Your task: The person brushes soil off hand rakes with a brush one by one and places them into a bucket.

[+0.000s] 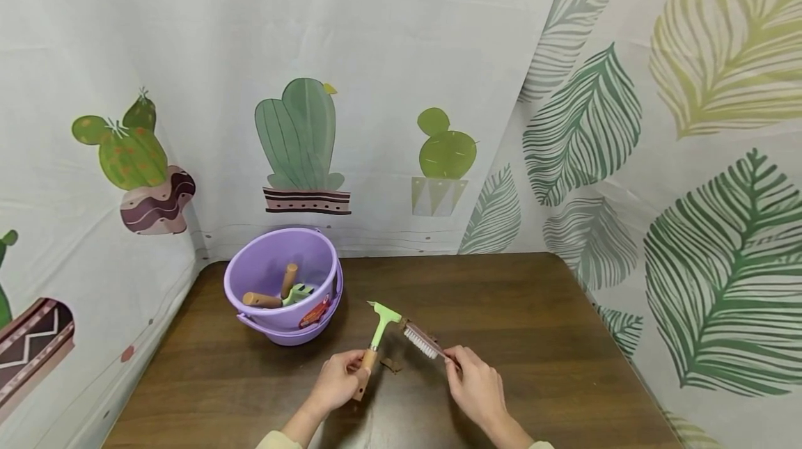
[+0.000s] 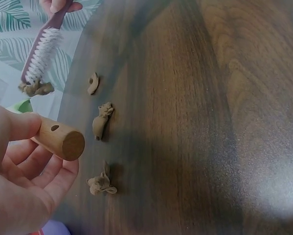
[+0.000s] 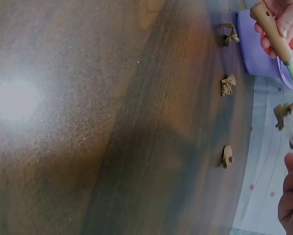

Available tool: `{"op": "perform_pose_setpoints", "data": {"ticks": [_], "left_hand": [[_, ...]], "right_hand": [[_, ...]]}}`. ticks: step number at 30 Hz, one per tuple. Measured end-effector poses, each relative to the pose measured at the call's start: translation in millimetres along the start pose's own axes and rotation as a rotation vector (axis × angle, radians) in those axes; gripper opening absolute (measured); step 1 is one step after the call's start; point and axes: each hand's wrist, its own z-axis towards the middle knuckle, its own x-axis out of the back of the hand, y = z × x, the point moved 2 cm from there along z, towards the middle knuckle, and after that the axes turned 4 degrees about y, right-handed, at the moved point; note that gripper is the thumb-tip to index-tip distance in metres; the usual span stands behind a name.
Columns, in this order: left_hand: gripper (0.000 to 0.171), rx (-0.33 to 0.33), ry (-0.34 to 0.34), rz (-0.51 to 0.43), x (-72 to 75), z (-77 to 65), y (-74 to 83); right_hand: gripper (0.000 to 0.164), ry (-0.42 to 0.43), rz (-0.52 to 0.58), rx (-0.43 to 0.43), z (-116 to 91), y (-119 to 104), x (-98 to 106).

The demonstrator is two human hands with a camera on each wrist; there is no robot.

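Observation:
My left hand (image 1: 338, 381) grips the wooden handle of a small garden hoe (image 1: 382, 320) with a light green metal head, held up over the table. My right hand (image 1: 477, 386) holds a brush (image 1: 422, 342) with white bristles and a maroon back by its handle. The brush's far end is right by the hoe's head. A brown, clay-like lump (image 2: 36, 88) clings to the brush's tip. In the left wrist view, the hoe's handle end (image 2: 73, 145) faces the camera, and its head is mostly hidden behind my left hand.
A purple bucket (image 1: 250, 264) stands tilted at the table's back left, holding tools with wooden handles (image 1: 262, 300) and a green head. Several brown lumps (image 2: 102, 122) lie on the dark wooden table (image 1: 501, 310) below the hands. A patterned curtain (image 1: 388, 31) hangs behind.

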Motion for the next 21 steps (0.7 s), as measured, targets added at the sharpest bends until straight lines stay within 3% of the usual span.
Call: {"op": "perform_pose_setpoints", "data": {"ticks": [4, 12, 21], "left_hand": [[0.026, 0.0, -0.009, -0.025, 1.6, -2.1, 0.6], [0.032, -0.031, -0.137, -0.132, -2.5, -4.7, 1.0], [0.029, -0.031, -0.116, -0.095, -3.1, -3.6, -0.1]], "right_hand": [[0.011, -0.01, -0.051, -0.054, -0.7, 5.3, -1.4], [0.012, -0.042, -0.048, -0.076, -0.8, 4.4, -3.6], [0.013, -0.021, 0.023, -0.055, -0.3, 3.5, -4.6]]}}
